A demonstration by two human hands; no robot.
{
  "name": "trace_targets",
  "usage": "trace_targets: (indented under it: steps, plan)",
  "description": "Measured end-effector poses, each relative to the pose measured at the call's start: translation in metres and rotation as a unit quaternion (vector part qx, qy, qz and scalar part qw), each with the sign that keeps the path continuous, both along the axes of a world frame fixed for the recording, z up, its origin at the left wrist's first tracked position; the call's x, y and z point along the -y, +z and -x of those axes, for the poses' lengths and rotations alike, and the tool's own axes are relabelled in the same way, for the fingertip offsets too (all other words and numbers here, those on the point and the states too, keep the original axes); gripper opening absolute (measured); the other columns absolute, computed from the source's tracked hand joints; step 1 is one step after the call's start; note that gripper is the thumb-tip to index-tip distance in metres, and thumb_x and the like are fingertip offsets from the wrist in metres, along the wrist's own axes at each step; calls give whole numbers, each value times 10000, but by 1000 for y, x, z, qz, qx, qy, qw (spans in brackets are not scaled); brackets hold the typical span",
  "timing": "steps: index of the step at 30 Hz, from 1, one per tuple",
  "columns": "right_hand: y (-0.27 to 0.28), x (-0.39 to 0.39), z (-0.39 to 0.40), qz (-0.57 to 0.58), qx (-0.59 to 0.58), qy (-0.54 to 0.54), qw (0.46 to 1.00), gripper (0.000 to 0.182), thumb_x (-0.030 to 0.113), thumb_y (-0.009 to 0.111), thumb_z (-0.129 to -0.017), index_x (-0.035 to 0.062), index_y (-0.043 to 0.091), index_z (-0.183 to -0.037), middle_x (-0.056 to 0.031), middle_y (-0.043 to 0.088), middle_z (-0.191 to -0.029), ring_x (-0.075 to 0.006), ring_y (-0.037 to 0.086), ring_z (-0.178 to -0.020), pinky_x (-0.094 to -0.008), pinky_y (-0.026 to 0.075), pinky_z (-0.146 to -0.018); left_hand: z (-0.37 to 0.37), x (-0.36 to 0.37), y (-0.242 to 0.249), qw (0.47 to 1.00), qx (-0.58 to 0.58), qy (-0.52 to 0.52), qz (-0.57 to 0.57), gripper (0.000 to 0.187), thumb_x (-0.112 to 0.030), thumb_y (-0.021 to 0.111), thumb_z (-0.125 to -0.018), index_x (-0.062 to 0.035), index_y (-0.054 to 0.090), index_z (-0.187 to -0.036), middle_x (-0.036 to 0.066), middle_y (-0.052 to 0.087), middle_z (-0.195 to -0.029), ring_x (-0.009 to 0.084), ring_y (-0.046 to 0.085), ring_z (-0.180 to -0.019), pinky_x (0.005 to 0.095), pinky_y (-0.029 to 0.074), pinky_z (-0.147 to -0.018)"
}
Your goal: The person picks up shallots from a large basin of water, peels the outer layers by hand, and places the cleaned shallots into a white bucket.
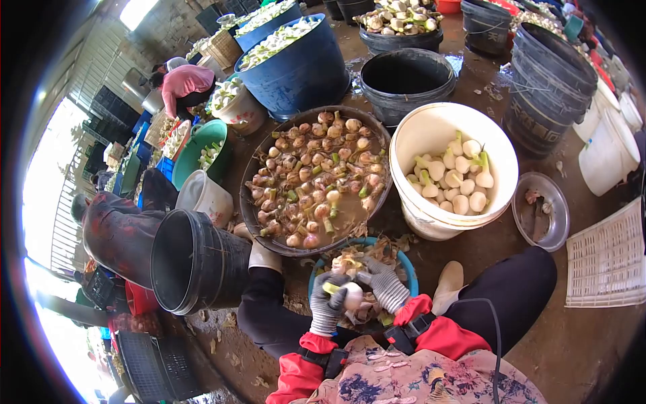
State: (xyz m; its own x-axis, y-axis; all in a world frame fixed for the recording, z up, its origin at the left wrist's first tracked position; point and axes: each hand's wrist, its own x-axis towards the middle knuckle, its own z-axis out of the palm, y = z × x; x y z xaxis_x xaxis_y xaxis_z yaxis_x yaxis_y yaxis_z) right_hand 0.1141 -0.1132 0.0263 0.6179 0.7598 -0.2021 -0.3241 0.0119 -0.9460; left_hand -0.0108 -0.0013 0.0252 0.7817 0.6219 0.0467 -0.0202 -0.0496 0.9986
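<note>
In a grey striped glove, my left hand (328,303) is closed round a garlic bulb (352,296) with a short green stem. My right hand (383,279), gloved alike, is just right of it, fingers closed at some loose skins; what it grips is too small to make out. Both hands are over a blue basin (407,264) holding papery peelings (367,312). Beyond them, a wide dark tub (250,214) holds unpeeled garlic bulbs (316,161) in brown water. Peeled white bulbs (461,172) lie in the white bucket (417,205) at the right.
A black bucket (232,259) stands tilted by my left leg. Right of the white bucket are a metal bowl (562,212) and a white plastic basket (605,259). Black buckets (408,91) and a large blue tub (293,74) stand behind. Another person (185,82) bends at the upper left.
</note>
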Motion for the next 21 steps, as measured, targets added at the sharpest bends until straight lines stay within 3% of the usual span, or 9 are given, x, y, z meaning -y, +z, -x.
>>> trace_targets:
  steps: [3,6,8,9,10,14,17,19,21]
  plan:
    - [16,-1,-4,-95,-153,-46,983,344,102,552,-886,-10,520,-1210,-98,600,-1093,-194,581,-977,-295,465,-871,10,-17,4,977,-91,69,183,427,-377,484,-946,16,540,-1103,94,612,-1020,187,588,-927,308,476,-840]
    - [28,0,-12,-228,-332,-113,908,278,90,551,-897,-39,552,-1142,-78,619,-995,-147,602,-871,-284,491,-789,10,-15,12,994,-88,7,62,447,-385,485,-942,10,500,-1150,103,600,-1040,216,583,-950,321,478,-845]
    - [15,5,-21,-194,-311,-89,926,278,97,575,-885,-34,564,-1130,-67,623,-973,-145,603,-876,-281,490,-785,4,-7,24,827,40,175,533,436,-357,567,-899,-22,489,-1167,94,626,-929,288,612,-814,319,501,-776]
    - [18,7,-25,-157,-289,-65,942,279,104,598,-873,-29,576,-1118,-56,628,-951,-142,605,-882,-277,489,-782,5,-6,25,827,40,175,533,436,-357,567,-899,-22,489,-1167,94,626,-929,288,612,-814,319,501,-776]
    - [36,12,-26,7,-28,-1,1000,300,136,642,-845,-15,592,-1099,-74,647,-947,-150,611,-883,-275,483,-795,6,-5,26,845,40,160,509,420,-361,562,-901,-29,506,-1153,79,617,-961,263,604,-848,312,491,-788]
    - [-6,-4,4,70,183,19,980,295,180,645,-839,21,594,-1082,-138,637,-1016,-248,626,-903,-307,479,-828,13,-4,36,956,-97,129,246,307,-275,589,-895,-17,581,-1061,89,572,-1072,176,563,-952,296,460,-850]
    - [1,-12,7,107,233,14,966,322,159,626,-839,36,571,-1131,-192,625,-1045,-321,603,-977,-353,477,-842,17,-6,11,989,-80,108,-70,271,-163,687,-817,3,605,-1015,72,569,-1016,157,557,-930,286,464,-821]
    - [11,-11,6,138,259,41,955,308,144,584,-860,34,555,-1146,-211,614,-1042,-329,596,-988,-363,476,-827,7,1,23,991,-45,99,-79,289,-71,722,-762,21,602,-1009,61,562,-971,165,560,-910,290,469,-807]
    - [1,-15,9,148,316,39,936,290,144,549,-877,25,551,-1142,-218,615,-1008,-333,600,-961,-366,474,-803,1,4,35,933,-158,42,-319,246,-42,691,-783,11,611,-1009,57,561,-969,156,560,-904,282,470,-799]
